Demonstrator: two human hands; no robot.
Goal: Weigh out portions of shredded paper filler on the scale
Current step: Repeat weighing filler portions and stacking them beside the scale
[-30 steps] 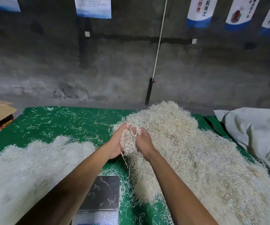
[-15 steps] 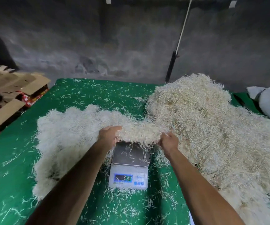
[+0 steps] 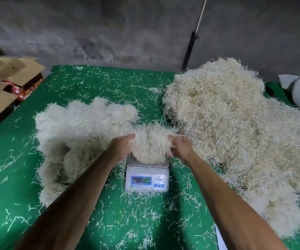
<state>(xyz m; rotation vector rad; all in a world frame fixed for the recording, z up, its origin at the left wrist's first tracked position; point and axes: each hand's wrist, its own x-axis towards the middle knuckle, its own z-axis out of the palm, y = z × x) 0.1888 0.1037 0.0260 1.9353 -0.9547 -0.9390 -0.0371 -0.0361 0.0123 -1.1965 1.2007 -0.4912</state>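
Over the pan of the scale (image 3: 147, 175), a rounded clump of shredded paper filler (image 3: 149, 144) sits cupped between the left hand (image 3: 121, 147) and the right hand (image 3: 180, 147), its underside touching or just above the steel platform; which of the two cannot be told. Both hands press in from opposite sides with fingers curved around the wad, their tips buried in the strands. The stuff looks very light, springy and loose, so it likely sheds threads at any squeeze; stray shreds already litter the green table cover (image 3: 15, 177). A broad two-sided scoop from underneath probably suits it better than a pinch, which would pull away only a few strands. Extra filler can come from the big tan heap (image 3: 235, 132) on the right, while a paler pile (image 3: 77, 138) lies left of the scale.
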